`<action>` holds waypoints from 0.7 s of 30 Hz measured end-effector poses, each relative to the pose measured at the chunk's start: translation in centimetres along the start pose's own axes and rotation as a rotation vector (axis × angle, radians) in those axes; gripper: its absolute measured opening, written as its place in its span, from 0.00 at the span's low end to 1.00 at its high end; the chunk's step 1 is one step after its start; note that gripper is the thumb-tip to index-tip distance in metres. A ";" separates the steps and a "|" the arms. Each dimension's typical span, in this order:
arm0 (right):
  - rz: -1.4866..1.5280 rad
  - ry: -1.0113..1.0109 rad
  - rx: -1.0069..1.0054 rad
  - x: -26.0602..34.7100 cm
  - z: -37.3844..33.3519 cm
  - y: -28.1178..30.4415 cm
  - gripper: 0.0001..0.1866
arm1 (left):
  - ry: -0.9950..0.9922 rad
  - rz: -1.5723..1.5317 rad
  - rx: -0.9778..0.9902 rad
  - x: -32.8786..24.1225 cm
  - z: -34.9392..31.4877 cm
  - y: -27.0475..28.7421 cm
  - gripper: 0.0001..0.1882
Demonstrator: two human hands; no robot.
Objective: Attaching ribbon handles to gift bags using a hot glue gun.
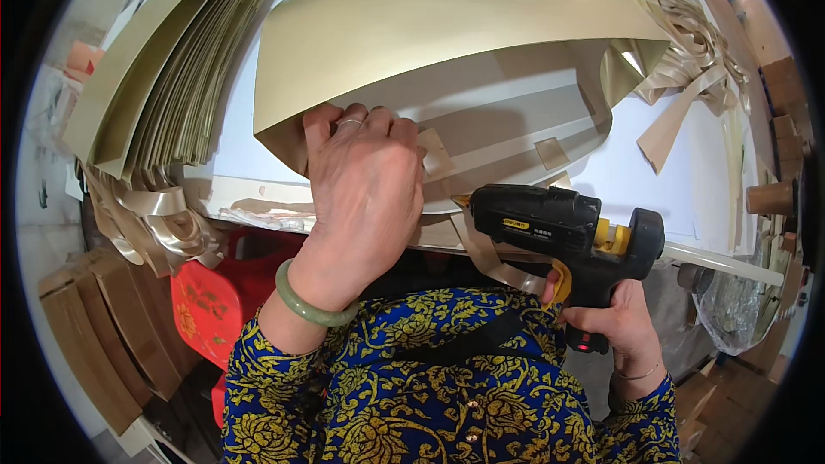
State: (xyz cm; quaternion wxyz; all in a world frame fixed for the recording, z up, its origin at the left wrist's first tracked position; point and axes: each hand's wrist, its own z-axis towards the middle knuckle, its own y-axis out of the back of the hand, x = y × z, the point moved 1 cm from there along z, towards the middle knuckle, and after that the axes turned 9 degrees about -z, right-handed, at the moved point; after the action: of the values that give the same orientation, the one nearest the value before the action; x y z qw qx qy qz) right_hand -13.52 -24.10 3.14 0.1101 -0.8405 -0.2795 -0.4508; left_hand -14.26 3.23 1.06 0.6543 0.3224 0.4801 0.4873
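Observation:
A gold paper bag lies on its side on the white table, its mouth toward me and its pale inside showing. Two small beige patches, one a square patch, sit on the inner wall. My left hand reaches into the mouth at the left, fingers bent and closed, their tips hidden. In my right hand is a black and yellow hot glue gun, its nozzle pointing left, just below the bag's mouth. A beige ribbon hangs over the table edge behind the gun.
A stack of flat gold bags stands at the left, with looped ribbons hanging below it. More ribbons lie in a heap at the far right. Near the table's left front is a red stool. Cardboard boxes stand on the floor.

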 end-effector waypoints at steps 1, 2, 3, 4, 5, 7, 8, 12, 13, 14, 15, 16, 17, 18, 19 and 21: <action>0.003 0.000 0.001 0.0 0.0 0.0 0.29 | -0.003 0.014 0.006 0.0 0.2 -0.1 0.08; -0.001 -0.024 0.009 -0.1 0.0 0.1 0.29 | 0.010 -0.023 -0.014 0.1 0.3 -0.3 0.06; -0.006 -0.048 0.017 -0.1 0.0 0.1 0.29 | 0.023 -0.061 -0.034 0.2 0.4 -0.4 0.05; -0.003 -0.049 0.016 -0.2 0.0 0.2 0.29 | 0.021 -0.060 -0.032 0.2 0.4 -0.4 0.05; 0.007 -0.040 0.017 -0.2 0.0 0.2 0.30 | 0.035 -0.114 -0.020 0.4 0.5 -0.4 0.04; 0.018 -0.031 0.017 -0.2 0.1 0.2 0.30 | 0.048 -0.168 -0.009 0.6 0.4 -0.4 0.04; 0.020 -0.036 0.029 -0.3 0.1 0.2 0.31 | 0.016 -0.227 -0.015 0.6 0.3 -0.2 0.04; 0.036 0.057 0.026 -0.4 0.0 0.0 0.32 | -0.136 -0.316 0.001 0.9 0.0 0.2 0.08; 0.035 0.057 0.026 -0.5 -0.1 0.0 0.32 | -0.136 -0.316 -0.001 0.9 -0.1 0.2 0.08; 0.029 0.062 0.029 -0.5 -0.2 -0.1 0.33 | -0.180 -0.355 0.020 0.9 -0.3 0.2 0.08; 0.024 0.066 0.032 -0.5 -0.3 -0.1 0.33 | -0.219 -0.397 0.040 0.9 -0.4 0.2 0.09; 0.023 0.066 0.032 -0.6 -0.3 -0.2 0.33 | -0.223 -0.395 0.040 0.8 -0.6 0.1 0.09; 0.024 0.085 0.022 -0.6 -0.4 -0.2 0.33 | -0.248 -0.415 0.081 0.7 -0.8 0.0 0.09; 0.030 0.106 0.007 -0.6 -0.4 -0.2 0.33 | -0.273 -0.435 0.123 0.7 -1.0 -0.1 0.10; 0.024 0.103 0.012 -0.6 -0.5 -0.2 0.33 | -0.272 -0.437 0.122 0.7 -1.1 -0.2 0.10; 0.023 0.107 -0.015 -0.7 -0.5 -0.1 0.33 | -0.302 -0.412 0.153 0.9 -1.2 -0.2 0.09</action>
State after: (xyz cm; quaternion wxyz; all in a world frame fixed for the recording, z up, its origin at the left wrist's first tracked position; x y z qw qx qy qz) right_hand -14.28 -24.49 2.86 0.1238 -0.8192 -0.2599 -0.4960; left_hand -15.25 3.95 0.18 0.7777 0.3355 0.4679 0.2525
